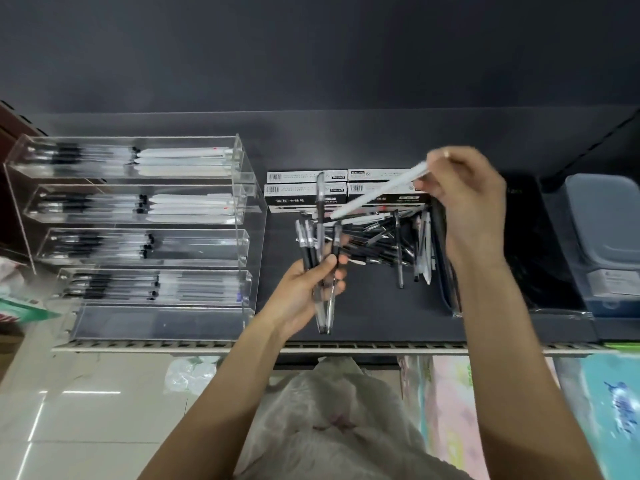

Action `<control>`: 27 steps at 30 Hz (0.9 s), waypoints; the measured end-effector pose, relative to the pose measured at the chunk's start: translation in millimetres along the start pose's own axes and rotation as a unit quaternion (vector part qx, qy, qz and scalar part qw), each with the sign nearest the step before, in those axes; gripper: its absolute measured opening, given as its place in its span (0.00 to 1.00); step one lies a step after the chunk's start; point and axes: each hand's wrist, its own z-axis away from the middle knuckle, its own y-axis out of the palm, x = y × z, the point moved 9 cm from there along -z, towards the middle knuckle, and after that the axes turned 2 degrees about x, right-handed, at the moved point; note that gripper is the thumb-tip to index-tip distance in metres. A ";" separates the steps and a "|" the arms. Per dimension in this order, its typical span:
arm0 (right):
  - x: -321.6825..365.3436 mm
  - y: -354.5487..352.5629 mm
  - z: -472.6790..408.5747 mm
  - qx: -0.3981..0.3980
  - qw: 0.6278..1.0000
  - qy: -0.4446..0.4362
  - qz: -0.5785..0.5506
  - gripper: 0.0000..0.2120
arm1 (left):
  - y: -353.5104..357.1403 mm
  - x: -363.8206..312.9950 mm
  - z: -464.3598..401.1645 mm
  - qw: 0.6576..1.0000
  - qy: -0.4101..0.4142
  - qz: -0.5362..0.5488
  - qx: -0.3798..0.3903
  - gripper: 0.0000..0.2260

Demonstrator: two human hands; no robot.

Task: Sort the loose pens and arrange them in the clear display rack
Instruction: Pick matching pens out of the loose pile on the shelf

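A clear display rack with several stepped tiers stands on the left of the dark shelf; its upper tiers hold rows of black and white pens, its lowest tray holds none. A heap of loose pens lies in the middle of the shelf. My left hand grips a bundle of black-capped clear pens, upright, just left of the heap. My right hand is raised above the heap's right side, pinching a white pen that slants down to the left.
Several black-and-white pen boxes are stacked behind the heap. A grey lidded bin stands at the right. The shelf's white front rail runs below my arms. A white plastic bag hangs below, with tiled floor at the left.
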 end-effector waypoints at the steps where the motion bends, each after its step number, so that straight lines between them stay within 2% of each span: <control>1: -1.7 -5.1 13.7 -0.023 1.000 -0.012 -0.010 0.05 | -3.3 -2.8 -2.5 0.999 0.014 0.026 -0.017 0.16; 7: -70.2 16.9 101.4 -0.067 0.997 0.025 0.017 0.08 | -9.2 -18.6 -15.6 0.981 0.092 0.122 -0.122 0.14; 12: -92.1 20.5 116.3 -0.062 0.992 0.031 0.110 0.02 | -3.2 -27.4 -15.0 0.975 0.121 0.147 -0.119 0.12; 20: -100.3 40.8 122.9 0.014 0.990 0.091 0.106 0.04 | -11.2 -36.4 -4.4 0.969 0.173 0.115 -0.134 0.12; 27: -86.9 57.8 113.1 0.045 0.986 0.039 0.154 0.05 | -13.4 -5.6 10.7 0.982 0.110 0.097 -0.120 0.12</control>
